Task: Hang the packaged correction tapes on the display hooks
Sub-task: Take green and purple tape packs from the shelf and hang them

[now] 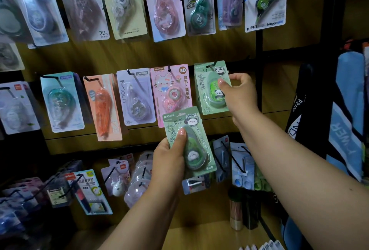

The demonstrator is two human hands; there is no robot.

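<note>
My left hand (169, 156) grips a green panda-printed correction tape pack (191, 142) below the middle row, thumb across its front. My right hand (237, 92) pinches a second green panda pack (207, 88) by its right edge. That pack's hang hole sits on a black display hook (214, 63) at the right end of the middle row.
Rows of carded correction tapes hang on hooks across a wooden panel: a pink cat pack (171, 90), a grey pack (137, 98), an orange pack (103, 108). Lower hooks (233, 158) carry other stationery. A black upright frame (259, 50) and blue bags (347, 110) stand at right.
</note>
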